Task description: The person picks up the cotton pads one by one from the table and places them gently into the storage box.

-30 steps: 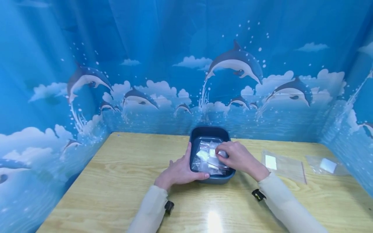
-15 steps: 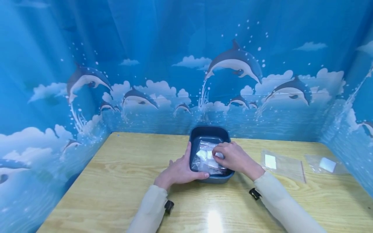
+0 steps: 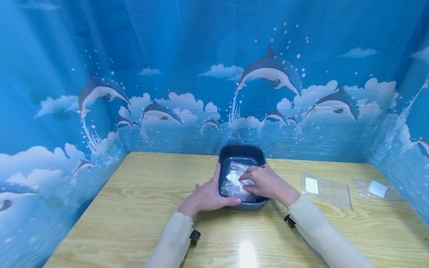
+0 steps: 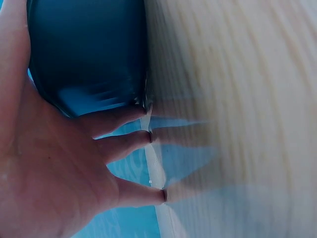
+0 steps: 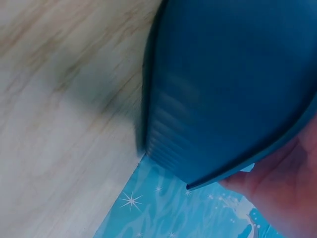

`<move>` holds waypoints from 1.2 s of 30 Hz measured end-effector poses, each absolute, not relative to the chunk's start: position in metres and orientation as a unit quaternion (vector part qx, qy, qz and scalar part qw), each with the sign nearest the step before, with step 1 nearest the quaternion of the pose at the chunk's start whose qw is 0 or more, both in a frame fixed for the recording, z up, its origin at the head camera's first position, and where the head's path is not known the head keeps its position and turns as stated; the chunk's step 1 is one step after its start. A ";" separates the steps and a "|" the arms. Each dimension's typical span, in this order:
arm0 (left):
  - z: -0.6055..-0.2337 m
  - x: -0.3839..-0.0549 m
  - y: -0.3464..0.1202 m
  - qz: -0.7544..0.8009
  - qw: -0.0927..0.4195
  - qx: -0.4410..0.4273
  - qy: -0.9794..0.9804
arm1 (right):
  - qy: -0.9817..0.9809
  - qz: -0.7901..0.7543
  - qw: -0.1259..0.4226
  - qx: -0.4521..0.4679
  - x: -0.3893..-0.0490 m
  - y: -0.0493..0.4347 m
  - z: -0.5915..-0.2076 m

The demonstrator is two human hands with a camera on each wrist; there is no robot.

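Note:
A dark blue-grey plastic bin (image 3: pixel 242 149) stands on the table with several clear zip bags (image 3: pixel 236 173) holding white contents inside it. My left hand (image 3: pixel 209 195) steadies the bin's near left corner. Its thumb lies on the near rim, and its fingers extend along the left side; in the left wrist view, straight fingertips touch the table. My right hand (image 3: pixel 264 182) reaches over the right rim, bent fingers and thumb on the bags. Whether they pinch one is unclear. In the right wrist view the bin's outer wall (image 5: pixel 228 89) hides the fingertips, and the hand shows only partly.
To the right on the wooden table (image 3: pixel 140 208) lie two flat clear zip bags: a larger one (image 3: pixel 331 191) with a white piece inside, and a second bag (image 3: pixel 362 186) with another white piece. A dolphin-print curtain (image 3: pixel 187 74) borders the table's back and sides.
My right hand has moved left and slightly down across the bags, and its thumb and index finger are farther apart. The bags beneath have shifted slightly. My left hand and the bin stay in place.

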State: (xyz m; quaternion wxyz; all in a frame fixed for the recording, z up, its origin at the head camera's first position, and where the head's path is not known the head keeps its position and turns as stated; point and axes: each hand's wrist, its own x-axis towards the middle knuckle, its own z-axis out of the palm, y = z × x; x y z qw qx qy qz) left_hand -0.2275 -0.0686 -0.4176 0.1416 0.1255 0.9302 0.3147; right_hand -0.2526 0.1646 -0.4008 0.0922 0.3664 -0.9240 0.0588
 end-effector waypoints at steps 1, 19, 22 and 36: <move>-0.418 -0.228 -0.069 0.313 0.142 0.125 0.931 | -0.923 0.056 0.093 0.368 -0.252 0.165 -0.400; -0.419 -0.229 -0.070 0.306 0.138 0.128 0.933 | -0.915 0.073 0.167 0.360 -0.246 0.174 -0.396; -0.420 -0.229 -0.069 0.304 0.138 0.126 0.934 | -0.930 0.068 0.155 0.325 -0.242 0.175 -0.394; -0.420 -0.230 -0.069 0.304 0.137 0.124 0.935 | -0.957 0.052 0.147 0.244 -0.237 0.182 -0.392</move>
